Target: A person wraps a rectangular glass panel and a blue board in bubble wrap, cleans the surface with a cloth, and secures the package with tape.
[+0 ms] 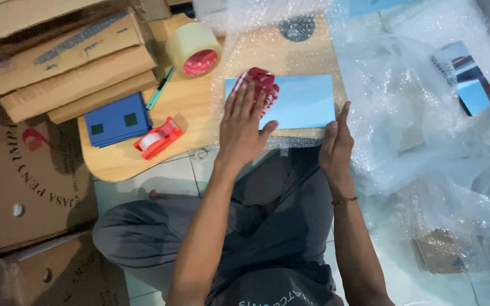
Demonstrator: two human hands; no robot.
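Head view: left hand [245, 127] is pressing a red cloth [262, 82] flat on the blue mirror panel [304, 102]; right hand [336, 144], open, is bracing its edge — wiping goes best with steady pressure.

L hand [244, 127] flat, R hand [336, 148] edgewise

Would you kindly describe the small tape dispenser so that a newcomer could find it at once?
Start at the low wooden board on the tiled floor. Near its front left edge, just right of the blue stack of flat pieces, lies the tape dispenser. It is bright red with a white roll inside, far smaller than the large clear tape roll behind.
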